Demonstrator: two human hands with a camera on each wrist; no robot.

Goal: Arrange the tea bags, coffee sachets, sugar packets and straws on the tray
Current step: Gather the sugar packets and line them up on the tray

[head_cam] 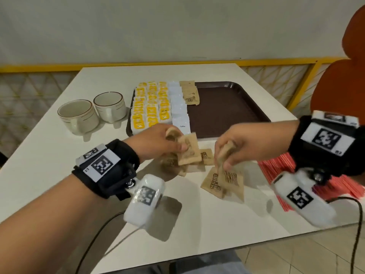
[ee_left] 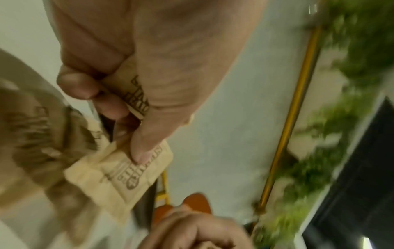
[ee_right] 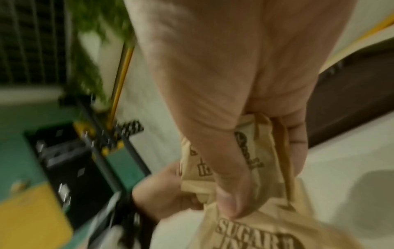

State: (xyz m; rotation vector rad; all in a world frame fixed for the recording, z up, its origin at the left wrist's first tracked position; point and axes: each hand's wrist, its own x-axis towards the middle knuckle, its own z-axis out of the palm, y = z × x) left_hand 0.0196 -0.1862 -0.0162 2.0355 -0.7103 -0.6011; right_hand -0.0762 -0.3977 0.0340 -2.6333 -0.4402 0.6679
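From the head view, your left hand (head_cam: 158, 141) and right hand (head_cam: 237, 147) each pinch brown sugar packets (head_cam: 189, 151) above the table (head_cam: 59, 155), short of the tray (head_cam: 227, 107). Left wrist: thumb clamped on a packet (ee_left: 127, 171). Right wrist: thin, limp paper (ee_right: 255, 227), so I'd grip by the edges.

Sugar packets (head_cam: 188, 153) partly hidden by hands, print blurred; red straws (head_cam: 276, 165) mostly behind R wrist cam.

Both hands, left (head_cam: 158, 139) and right (head_cam: 237, 143), hover with fingers curled, pinching.
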